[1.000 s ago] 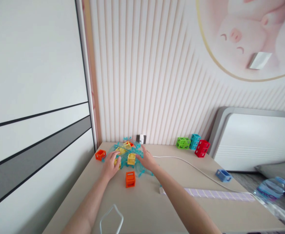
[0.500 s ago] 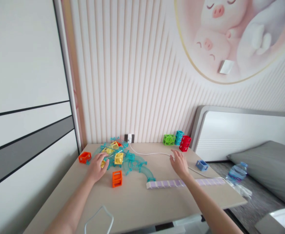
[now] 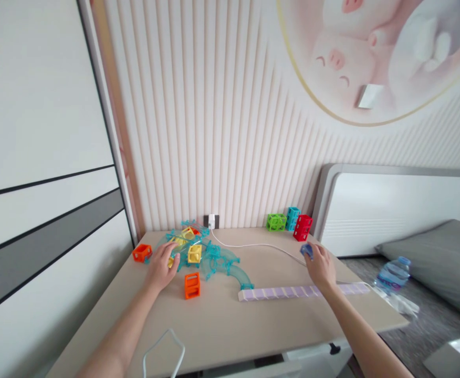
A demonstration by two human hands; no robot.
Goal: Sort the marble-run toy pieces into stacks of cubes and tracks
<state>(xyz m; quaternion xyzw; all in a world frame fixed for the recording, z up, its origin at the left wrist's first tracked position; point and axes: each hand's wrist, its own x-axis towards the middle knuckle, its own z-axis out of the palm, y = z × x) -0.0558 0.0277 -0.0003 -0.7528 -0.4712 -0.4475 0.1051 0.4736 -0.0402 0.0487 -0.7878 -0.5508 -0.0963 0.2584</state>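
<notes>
tabletop (image 3: pixel 218 328) in pale beige runs up to a ribbed cream wall (image 3: pixel 190 121), with a white cabinet (image 3: pixel 37 100) along the left and a grey-edged headboard (image 3: pixel 403 210) on the right. above, a round pig picture (image 3: pixel 346 60) is set into the wall; beyond the table's right edge lie a grey pillow (image 3: pixel 446 257) and a plastic bottle (image 3: pixel 393 274). a white cable (image 3: pixel 249 245) trails from a plug across the surface, and a lilac strip (image 3: pixel 279 293) lies nearer the front, partly behind the right arm.

the right hand (image 3: pixel 321 266) has its fingertips closed on a blue block (image 3: pixel 306 251), in front of the red block (image 3: pixel 303 228); whether the blue one is clear of the surface cannot be told. the left hand (image 3: pixel 162 266) is at the turquoise track pieces (image 3: pixel 238 275), thumb and fingers apart around a yellow piece (image 3: pixel 170 261); whether it grips that cannot be told. an orange block (image 3: pixel 192 286) stands near it.
</notes>
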